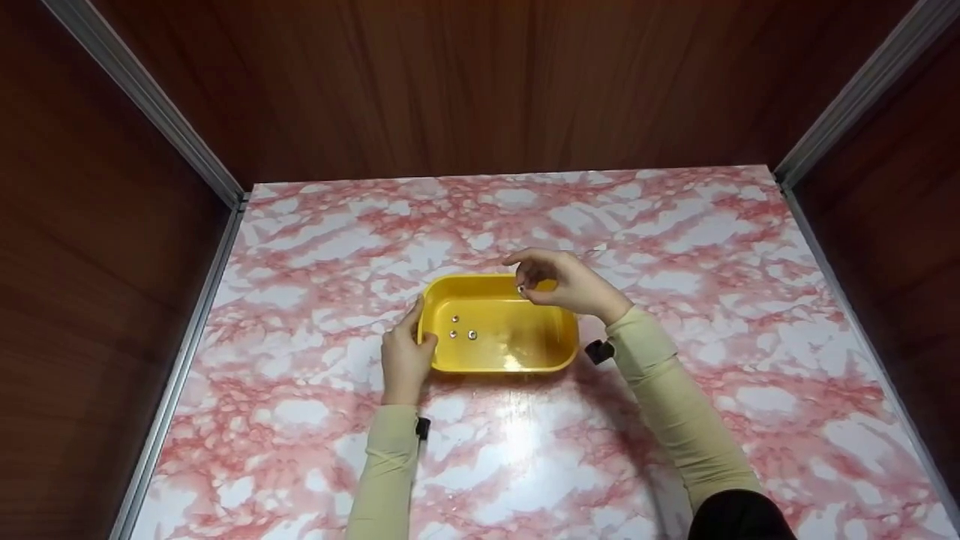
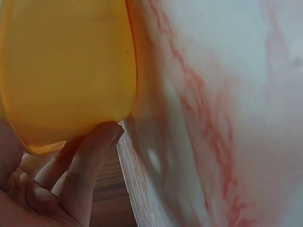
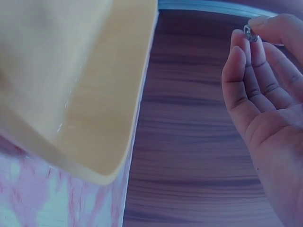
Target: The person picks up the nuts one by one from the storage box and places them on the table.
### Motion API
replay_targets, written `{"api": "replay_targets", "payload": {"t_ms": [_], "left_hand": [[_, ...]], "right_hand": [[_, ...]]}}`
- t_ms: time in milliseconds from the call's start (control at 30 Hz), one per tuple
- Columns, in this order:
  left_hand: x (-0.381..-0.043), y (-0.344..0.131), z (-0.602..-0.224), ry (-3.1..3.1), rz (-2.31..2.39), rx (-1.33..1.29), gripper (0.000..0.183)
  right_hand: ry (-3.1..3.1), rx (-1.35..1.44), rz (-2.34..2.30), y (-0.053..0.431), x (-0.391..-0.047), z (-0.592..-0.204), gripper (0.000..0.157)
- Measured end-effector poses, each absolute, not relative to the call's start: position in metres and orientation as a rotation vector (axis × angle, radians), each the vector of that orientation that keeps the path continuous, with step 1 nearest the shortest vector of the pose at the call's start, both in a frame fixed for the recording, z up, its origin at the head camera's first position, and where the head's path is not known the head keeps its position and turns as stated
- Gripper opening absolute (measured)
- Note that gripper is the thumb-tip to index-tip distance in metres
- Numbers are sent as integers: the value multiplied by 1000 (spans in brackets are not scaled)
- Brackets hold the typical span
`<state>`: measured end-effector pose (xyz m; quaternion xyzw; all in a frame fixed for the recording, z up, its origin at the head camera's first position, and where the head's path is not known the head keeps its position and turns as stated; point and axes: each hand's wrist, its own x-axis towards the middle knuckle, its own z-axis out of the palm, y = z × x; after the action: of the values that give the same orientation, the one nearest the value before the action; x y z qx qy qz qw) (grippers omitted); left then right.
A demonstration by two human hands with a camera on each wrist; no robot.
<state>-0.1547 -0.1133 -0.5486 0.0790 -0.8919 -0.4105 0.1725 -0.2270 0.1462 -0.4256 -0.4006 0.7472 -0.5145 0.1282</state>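
A yellow plastic tray [image 1: 525, 326] sits on the table in the head view. My left hand [image 1: 405, 356] grips its left end, thumb over the rim; in the left wrist view the fingers [image 2: 85, 170] press the tray's outer wall [image 2: 71, 61]. Above the tray's far right part, my right hand [image 1: 574, 285] pinches a small shiny metal nut [image 1: 520, 289]. The right wrist view shows this nut [image 3: 250, 33] between thumb and fingertips. Inside the tray, toward the left, lie three small metal pieces: one [image 1: 454, 319], another [image 1: 453, 334] and a slightly larger one [image 1: 472, 334].
The tabletop [image 1: 315, 450] has a red and white marbled pattern. Dark wood panels stand at the back [image 1: 480, 90], left [image 1: 90, 247] and right [image 1: 892, 225], with metal rails [image 1: 169, 390] along the sides. A dark round shape [image 1: 742, 517] shows at the bottom right.
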Motion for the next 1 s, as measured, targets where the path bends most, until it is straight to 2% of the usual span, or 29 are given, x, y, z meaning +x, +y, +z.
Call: {"api": "replay_targets", "payload": {"t_ms": [1000], "left_hand": [[-153, -113, -546, -2541, -1175, 249, 62]], "right_hand": [[2251, -1048, -1586, 187, -230, -439, 44]]}}
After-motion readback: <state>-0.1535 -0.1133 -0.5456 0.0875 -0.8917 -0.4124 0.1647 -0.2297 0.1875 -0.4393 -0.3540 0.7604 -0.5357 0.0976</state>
